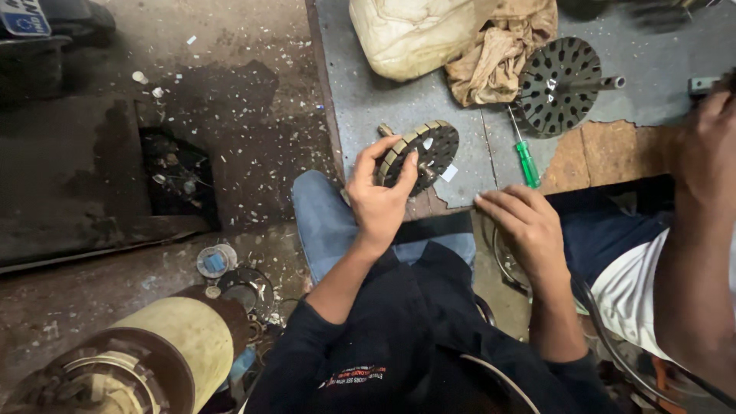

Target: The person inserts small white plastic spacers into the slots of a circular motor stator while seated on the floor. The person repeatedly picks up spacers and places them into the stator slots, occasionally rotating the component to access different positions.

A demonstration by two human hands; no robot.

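Observation:
My left hand (381, 193) grips a round dark metal core (428, 149) with slots and holes, tilted on edge at the near edge of the grey workbench (360, 96). Its rim shows several tan strips under my fingers. My right hand (520, 222) rests with fingers bent at the bench's near edge, holding nothing that I can see. A green-handled screwdriver (526, 159) lies just beyond my right fingertips. A second, larger slotted disc on a shaft (558, 86) lies flat farther back on the bench.
A crumpled tan cloth (494, 50) and a pale sack (410, 34) lie at the bench's back. Another person's arm (701, 230) reaches in at the right. A cylindrical motor body (180, 341) stands at lower left on the littered floor, near a dark pit (176, 176).

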